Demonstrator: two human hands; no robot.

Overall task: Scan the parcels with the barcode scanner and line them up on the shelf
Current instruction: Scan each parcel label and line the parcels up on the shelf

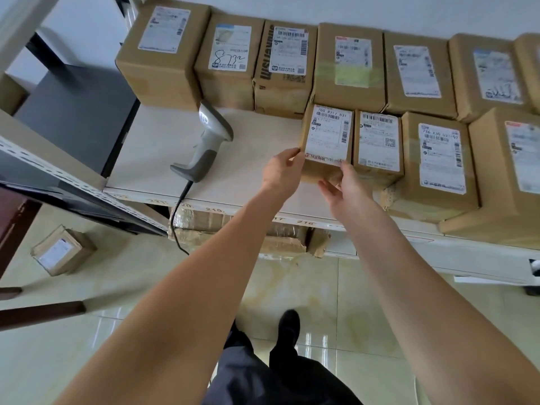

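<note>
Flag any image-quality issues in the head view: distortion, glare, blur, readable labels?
Head view: wide-angle bend curves the shelf edge and upright; the far-right parcels smear toward the frame edge; window glare sits on the glossy floor tiles; lighting is soft and even, with faint shadows. The held parcel label shows large digits, its fine print unreadable.

A small brown parcel point(325, 141) with a white label facing up sits at the left end of the front row of parcels point(432, 159) on the white shelf point(175, 147). A grey barcode scanner point(207, 141) lies left of it, well apart.
</note>
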